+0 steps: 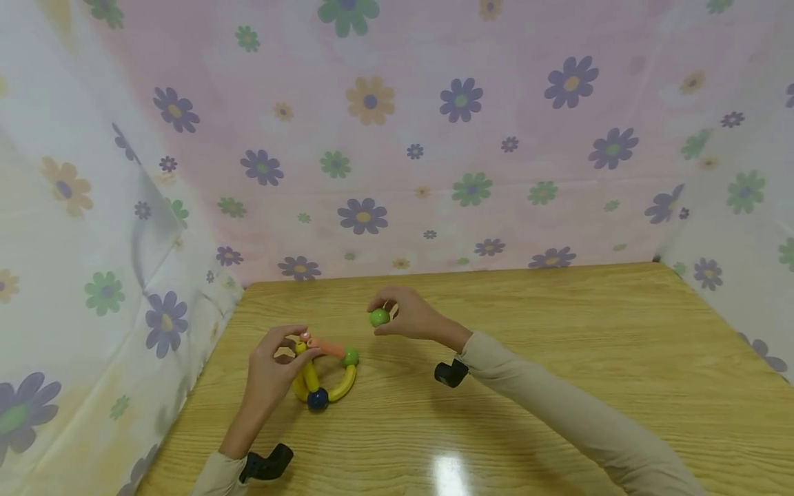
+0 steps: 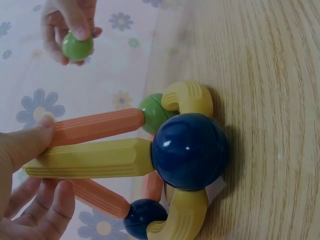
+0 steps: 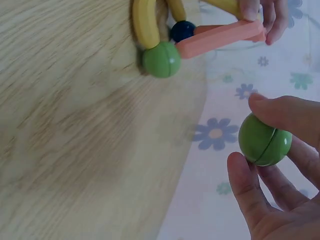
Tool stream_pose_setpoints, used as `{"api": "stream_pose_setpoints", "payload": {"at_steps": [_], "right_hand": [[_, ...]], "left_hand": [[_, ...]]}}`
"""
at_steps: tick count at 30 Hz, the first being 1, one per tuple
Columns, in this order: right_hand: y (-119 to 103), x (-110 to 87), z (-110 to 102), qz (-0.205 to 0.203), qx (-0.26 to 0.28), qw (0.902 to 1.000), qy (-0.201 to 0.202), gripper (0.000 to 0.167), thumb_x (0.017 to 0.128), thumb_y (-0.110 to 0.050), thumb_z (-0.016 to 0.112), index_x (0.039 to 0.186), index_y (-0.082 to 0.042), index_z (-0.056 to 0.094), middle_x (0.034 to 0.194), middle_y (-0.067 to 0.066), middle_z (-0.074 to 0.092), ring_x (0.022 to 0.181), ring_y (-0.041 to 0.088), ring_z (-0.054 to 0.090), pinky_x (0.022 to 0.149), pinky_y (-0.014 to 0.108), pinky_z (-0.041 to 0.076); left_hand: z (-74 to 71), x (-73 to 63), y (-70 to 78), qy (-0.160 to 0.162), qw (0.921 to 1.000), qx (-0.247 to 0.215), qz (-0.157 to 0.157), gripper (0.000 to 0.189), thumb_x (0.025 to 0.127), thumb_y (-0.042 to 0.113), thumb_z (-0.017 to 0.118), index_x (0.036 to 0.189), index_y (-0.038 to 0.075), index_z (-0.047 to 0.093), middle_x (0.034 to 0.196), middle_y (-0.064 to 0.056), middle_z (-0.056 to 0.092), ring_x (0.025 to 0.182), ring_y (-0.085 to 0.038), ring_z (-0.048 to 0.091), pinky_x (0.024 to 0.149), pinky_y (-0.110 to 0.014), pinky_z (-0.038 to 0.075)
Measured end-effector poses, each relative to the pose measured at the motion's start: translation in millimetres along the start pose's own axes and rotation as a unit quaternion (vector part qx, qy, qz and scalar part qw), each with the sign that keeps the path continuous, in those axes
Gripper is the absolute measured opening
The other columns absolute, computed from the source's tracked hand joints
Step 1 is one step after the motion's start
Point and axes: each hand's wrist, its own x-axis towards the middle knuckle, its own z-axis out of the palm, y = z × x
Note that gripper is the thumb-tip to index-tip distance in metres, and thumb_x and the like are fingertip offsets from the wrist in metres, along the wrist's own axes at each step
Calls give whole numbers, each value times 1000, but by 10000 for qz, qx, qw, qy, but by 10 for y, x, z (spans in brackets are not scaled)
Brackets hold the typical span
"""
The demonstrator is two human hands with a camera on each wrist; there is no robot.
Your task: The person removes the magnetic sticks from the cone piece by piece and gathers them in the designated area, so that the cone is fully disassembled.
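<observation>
Head view: green ball (image 1: 379, 317) pinched in right hand (image 1: 412, 316), above wooden table (image 1: 558, 358).

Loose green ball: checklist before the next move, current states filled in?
1. Right hand grip on loose green ball: ok, pinched.
2. Left hand grip on straight sticks: ok, near their upper ends.
3. Upper ends aligned: cannot tell, the left hand partly covers them.
4. Loose green ball at the straight sticks: not ok, held apart from them.
5. Yellow stick meeting near navy ball: ok, no visible gap.
6. Orange stick meeting lower green ball: ok, no visible gap.
</observation>
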Motion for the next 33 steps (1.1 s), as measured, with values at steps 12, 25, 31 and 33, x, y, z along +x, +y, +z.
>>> {"api": "stream_pose_setpoints", "payload": {"at_steps": [12,25,31,33], "right_hand": [[399,-176,1,304,211,9984,436,33,76,2,76,108,-2,68,103,11,58,90,27,57,72,27,53],[829,-126,-8,971,231,9915,835,30,77,4,74,107,3,67,116,17,55,96,32,56,75,34,53],[934,-58,-3,1300,253,9871,904,32,79,0,73,111,2,66,112,16,57,94,30,57,74,33,52],[966,-50,7,1382,267,9848,1023,34,79,1,72,113,3,65,112,16,58,94,30,57,73,33,52]], "left_hand": [[-20,17,-43,-61,9999,-64,77,37,76,14,80,110,15,67,104,-3,62,81,-13,56,58,-22,52],[-2,-7,-36,-10,10000,-81,45,37,76,12,80,111,14,66,105,0,61,81,-13,55,58,-23,52],[5,-8,-51,48,9998,-148,136,35,76,12,79,109,15,67,104,0,62,81,-15,56,57,-23,52],[9,-7,-56,35,9997,-182,188,35,76,11,79,109,16,67,104,-1,63,81,-16,56,57,-23,52]]}}
